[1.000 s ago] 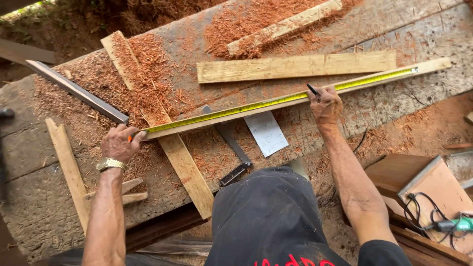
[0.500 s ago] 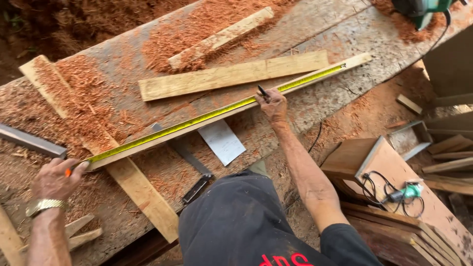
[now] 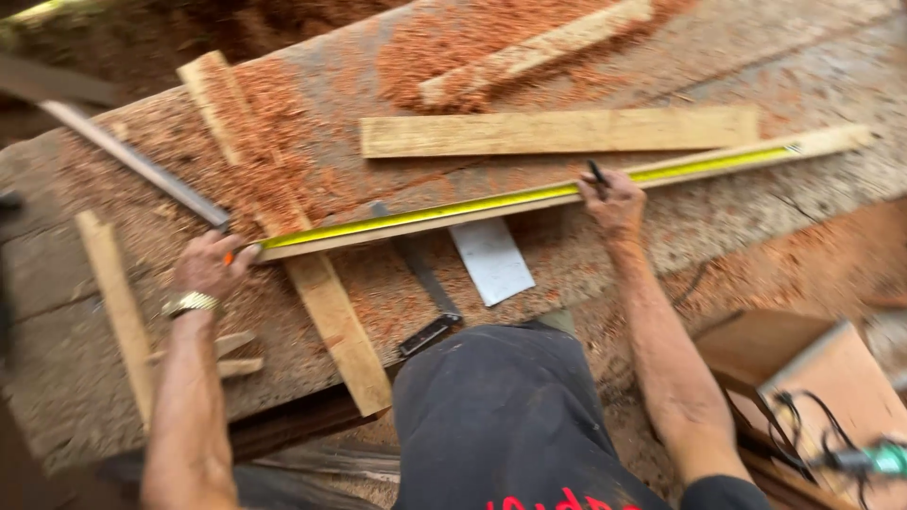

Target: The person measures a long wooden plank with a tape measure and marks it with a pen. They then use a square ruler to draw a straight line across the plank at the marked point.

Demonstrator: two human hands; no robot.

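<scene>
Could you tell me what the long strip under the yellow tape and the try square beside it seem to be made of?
The long strip looks like pale, unfinished sawn wood, with a matte face. The try square seems to be metal: a flat, grey, faintly shiny blade on a dark stock, whose material I cannot tell.

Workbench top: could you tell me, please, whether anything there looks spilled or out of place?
Reddish sawdust lies heaped across the workbench, half burying one wood strip. A framing square sits partly under the strip being measured, its end overhanging the edge.
</scene>
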